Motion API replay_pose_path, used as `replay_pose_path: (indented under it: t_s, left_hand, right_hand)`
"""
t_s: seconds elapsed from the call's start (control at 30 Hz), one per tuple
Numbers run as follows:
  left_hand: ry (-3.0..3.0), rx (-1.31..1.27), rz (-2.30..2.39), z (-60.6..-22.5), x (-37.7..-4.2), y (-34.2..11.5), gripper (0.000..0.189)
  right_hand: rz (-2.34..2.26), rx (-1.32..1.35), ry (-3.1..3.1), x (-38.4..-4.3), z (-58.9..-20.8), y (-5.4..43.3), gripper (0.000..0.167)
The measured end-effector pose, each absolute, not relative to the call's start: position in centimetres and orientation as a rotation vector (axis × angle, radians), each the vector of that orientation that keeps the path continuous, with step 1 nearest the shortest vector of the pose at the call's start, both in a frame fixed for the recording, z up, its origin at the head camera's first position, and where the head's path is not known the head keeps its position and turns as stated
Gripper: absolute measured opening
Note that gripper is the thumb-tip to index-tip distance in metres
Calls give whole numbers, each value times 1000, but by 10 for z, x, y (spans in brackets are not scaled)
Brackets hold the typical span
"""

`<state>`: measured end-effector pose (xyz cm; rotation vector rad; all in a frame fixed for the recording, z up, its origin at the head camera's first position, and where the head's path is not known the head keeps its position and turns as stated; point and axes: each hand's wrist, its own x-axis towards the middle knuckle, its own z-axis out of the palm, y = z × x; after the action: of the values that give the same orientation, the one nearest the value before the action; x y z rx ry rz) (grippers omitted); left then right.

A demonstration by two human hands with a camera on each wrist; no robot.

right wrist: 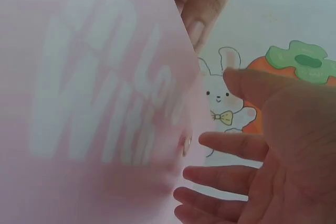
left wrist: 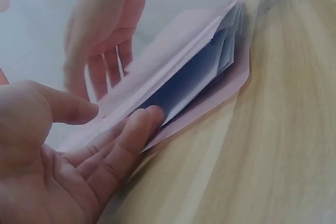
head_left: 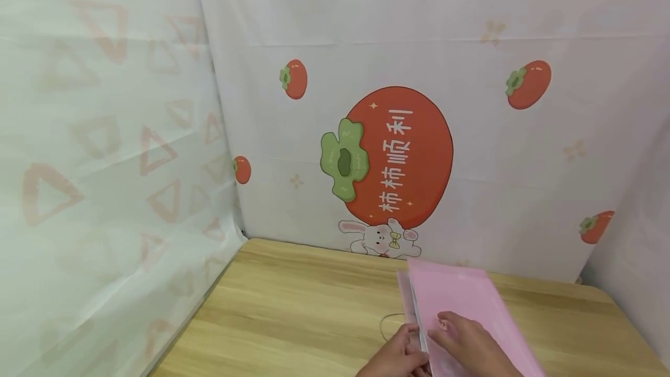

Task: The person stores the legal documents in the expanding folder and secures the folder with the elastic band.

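Observation:
A pink expanding file folder [head_left: 460, 295] lies tilted on the table, its left side parted. In the left wrist view, pale inner dividers [left wrist: 223, 51] show between the covers. My left hand [head_left: 398, 354] holds the folder's parted edge, thumb above the upper cover and fingers at the opening. Over that cover is my right hand [head_left: 473, 345]; its fingers [right wrist: 223, 174] look spread and nearly straight beside the edge in the right wrist view. A small shiny fastener [right wrist: 187, 145] sits near those fingertips. White lettering [right wrist: 79, 103] marks the cover.
A thin cord loop [head_left: 384, 322] sticks out left of the folder over the wood-grain table [head_left: 282, 307]. Behind stands a white cloth backdrop [head_left: 262, 10] printed with persimmons and a rabbit. Another cloth [head_left: 115, 191] hangs along the left side.

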<state>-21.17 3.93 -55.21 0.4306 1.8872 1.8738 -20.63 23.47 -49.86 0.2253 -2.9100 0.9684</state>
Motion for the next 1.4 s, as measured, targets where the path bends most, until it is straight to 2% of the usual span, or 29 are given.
replay_pose_path:
  t_s: [0.2, 0.47, 0.67, 0.83, 1.07, 1.4]
  left_hand:
    - [2051, 479, 1767, -548, -211, 33, 48]
    - [2205, 538, 1609, -543, -219, 25, 40]
    - [2527, 666, 1320, -538, -226, 16, 31]
    - [2814, 732, 981, -536, -230, 9, 32]
    - [3060, 888, 523, -538, -235, 3, 25]
    - [3125, 1015, 248, -536, -238, -5, 16]
  right_hand:
    - [937, 411, -2970, -204, -510, 250, 58]
    - [792, 479, -2993, -205, -529, 268, 78]
    - [699, 497, -2954, -207, -537, 281, 80]
    - [666, 554, -2904, -207, -540, 288, 84]
    - [690, 493, -3004, -206, -535, 299, 86]
    - [750, 531, -3017, -210, -543, 311, 84]
